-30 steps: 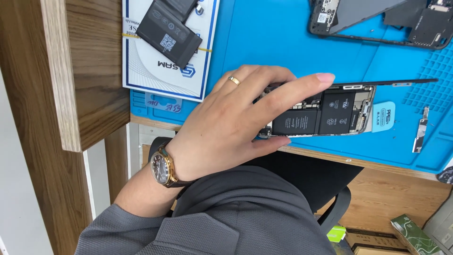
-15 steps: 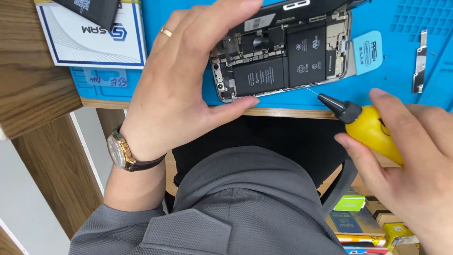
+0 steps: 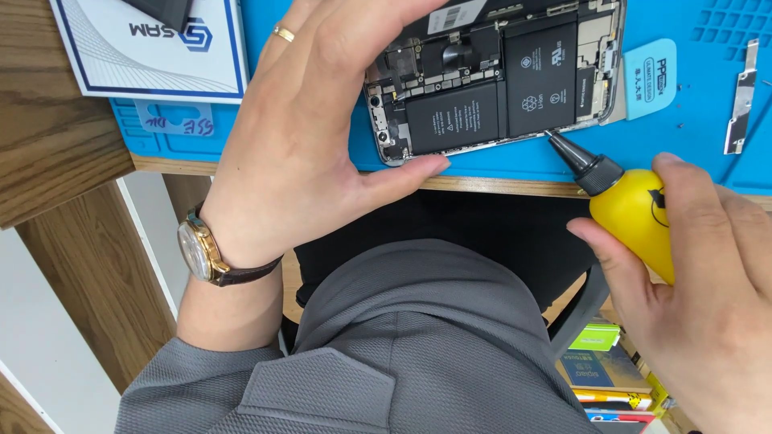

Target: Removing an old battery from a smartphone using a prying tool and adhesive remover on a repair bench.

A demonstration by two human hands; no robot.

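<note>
Spreading across the top of the frame, the bright blue rubbery work mat (image 3: 482,161) carries everything and ends at a wooden desk edge just below the opened smartphone with its black L-shaped battery and bare circuit boards (image 3: 498,88), which lies at upper centre. The left hand (image 3: 297,153) clamps that phone by its metal rim, thumb under the near edge and fingers arched over the far one. That rim looks like the safe place to grip; the exposed boards and battery look delicate and should not be pressed. At lower right the right hand (image 3: 708,305) is curled around a soft yellow squeeze bottle with a black pointed nozzle (image 3: 627,201), light and yielding, its tip touching the phone's near edge. Open mat lies right of the phone, apart from a pale blue flat pick (image 3: 650,76) and a small silver bracket (image 3: 740,100).
</note>
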